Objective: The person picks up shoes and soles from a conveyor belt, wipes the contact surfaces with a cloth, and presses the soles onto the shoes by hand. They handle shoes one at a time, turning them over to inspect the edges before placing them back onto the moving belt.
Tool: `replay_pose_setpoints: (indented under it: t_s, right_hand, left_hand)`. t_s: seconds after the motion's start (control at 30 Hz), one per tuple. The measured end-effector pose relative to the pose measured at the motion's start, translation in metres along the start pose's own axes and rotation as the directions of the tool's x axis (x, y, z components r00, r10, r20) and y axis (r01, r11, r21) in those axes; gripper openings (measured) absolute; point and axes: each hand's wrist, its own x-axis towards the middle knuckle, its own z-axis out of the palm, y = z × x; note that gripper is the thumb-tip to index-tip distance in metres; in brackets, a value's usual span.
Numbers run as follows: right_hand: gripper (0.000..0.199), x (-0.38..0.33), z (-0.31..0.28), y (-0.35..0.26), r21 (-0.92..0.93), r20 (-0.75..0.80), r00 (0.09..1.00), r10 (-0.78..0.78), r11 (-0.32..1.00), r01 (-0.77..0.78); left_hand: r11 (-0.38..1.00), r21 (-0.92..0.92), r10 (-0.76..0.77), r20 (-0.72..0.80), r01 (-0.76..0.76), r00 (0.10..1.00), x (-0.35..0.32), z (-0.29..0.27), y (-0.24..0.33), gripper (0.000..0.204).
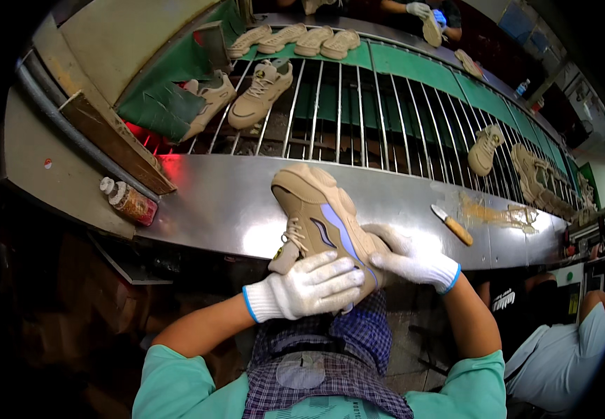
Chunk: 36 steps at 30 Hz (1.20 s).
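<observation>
Left hand [309,286] and right hand [411,260] both grip a tan sneaker [320,216] bearing a small yellow tag [279,251].

The 1 head-worn fisheye view looks steeply down and forward from close above the person's gloved hands, over the steel bench [232,202] toward the barred conveyor rack [358,112]; edges curve.

Near the left end of your steel bench [219,202], by the wooden block, lies a small bottle [129,202] w/ orange-red label, pale cap. A yellow-black round tag [279,251] hangs off the shoe at the bench's front edge.
</observation>
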Motion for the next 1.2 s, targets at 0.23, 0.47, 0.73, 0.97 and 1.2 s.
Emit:
replay_pose_setpoints:
  t_s: [0.23,0.47,0.73,0.97,1.2]
  right_hand:
    - [0.078,0.015,0.0,-0.039,-0.107,0.007,0.988,0.152,0.983,-0.151]
    - [0.072,0.041,0.007,0.021,0.3,-0.046,0.993,0.109,0.95,-0.09]
    - [0.071,0.038,0.115,0.004,0.911,-0.124,0.978,-0.169,-0.411,0.045]
    - [0.073,0.038,0.082,0.007,0.858,-0.203,0.978,0.045,-0.473,0.2]
    - [0.048,-0.083,0.073,0.119,0.859,-0.467,0.711,0.526,0.462,0.223]
  left_hand:
    - [1.0,-0.017,0.001,0.038,-0.001,0.999,-0.001,-0.003,0.001,0.032]
    - [1.0,0.021,0.008,0.154,-0.012,0.988,0.031,-0.047,-0.018,0.043]
    - [0.978,-0.007,-0.21,0.019,0.21,0.978,0.043,-0.102,-0.06,0.075]
    - [0.882,0.095,-0.449,-0.13,0.462,0.884,-0.002,-0.089,-0.068,0.058]
    - [0.353,-0.068,-0.923,-0.189,0.933,0.336,-0.106,-0.096,-0.099,0.051]
